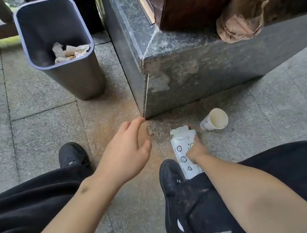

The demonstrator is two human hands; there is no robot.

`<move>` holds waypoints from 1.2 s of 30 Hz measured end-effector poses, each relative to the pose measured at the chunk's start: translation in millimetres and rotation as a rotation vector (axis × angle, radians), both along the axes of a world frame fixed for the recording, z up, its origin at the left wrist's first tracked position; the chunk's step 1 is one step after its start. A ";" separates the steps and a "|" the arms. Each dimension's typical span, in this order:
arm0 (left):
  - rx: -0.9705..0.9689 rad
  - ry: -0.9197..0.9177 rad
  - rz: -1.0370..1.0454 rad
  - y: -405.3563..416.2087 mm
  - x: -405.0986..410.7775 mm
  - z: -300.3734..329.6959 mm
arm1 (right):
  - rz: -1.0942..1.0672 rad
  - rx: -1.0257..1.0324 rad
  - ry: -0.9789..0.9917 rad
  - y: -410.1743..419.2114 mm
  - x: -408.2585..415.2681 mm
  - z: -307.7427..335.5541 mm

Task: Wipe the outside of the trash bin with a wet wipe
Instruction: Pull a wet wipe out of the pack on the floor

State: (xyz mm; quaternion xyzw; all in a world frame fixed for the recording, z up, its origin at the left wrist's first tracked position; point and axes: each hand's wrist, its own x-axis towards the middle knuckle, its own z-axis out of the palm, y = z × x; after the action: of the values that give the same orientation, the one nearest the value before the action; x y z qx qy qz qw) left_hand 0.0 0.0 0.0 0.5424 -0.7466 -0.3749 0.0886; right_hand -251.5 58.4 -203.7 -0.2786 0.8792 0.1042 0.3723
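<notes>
Reaching down to the wet-wipe pack (pixel 185 151), the right hand (pixel 194 151) touches its top, though whether the fingers pinch a wipe cannot be told; judging by this, fetching a wipe is the step in hand. The left hand (pixel 123 155) hovers beside the pack, fingers spread, holding nothing. The trash bin (pixel 73 75) stands well beyond the pack, unwiped, so next a wipe must be pulled free and carried there.

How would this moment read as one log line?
stage: fetching wipe | right hand: on wipe pack | left hand: open, empty | trash bin: untouched

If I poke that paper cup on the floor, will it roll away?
Probably. The paper cup lies on its side on the floor, looks empty, so likely light. Being tapered, it would likely roll in a curve. It may also crush easily.
</notes>
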 end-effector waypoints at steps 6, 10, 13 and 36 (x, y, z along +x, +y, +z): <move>-0.020 -0.027 0.024 -3.9 4.6 -10.7 | -0.041 -0.122 0.075 -13.7 -0.4 -11.2; -0.028 -0.042 0.042 -6.0 8.9 -13.0 | -0.001 -0.185 0.115 -22.2 2.7 -10.6; -0.027 -0.046 0.046 -8.1 9.7 -14.1 | -0.016 -0.313 0.084 -34.5 7.8 -6.2; 0.011 -0.121 0.101 -30.6 14.6 -38.3 | 0.180 -0.171 0.052 -60.0 7.9 -10.4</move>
State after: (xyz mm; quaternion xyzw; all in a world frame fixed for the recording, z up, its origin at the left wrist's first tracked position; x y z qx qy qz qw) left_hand 14.6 -30.6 -38.3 0.6015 -0.7202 -0.3407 0.0591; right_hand -243.7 -1.5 -214.1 -0.3841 0.8658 0.0691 0.3133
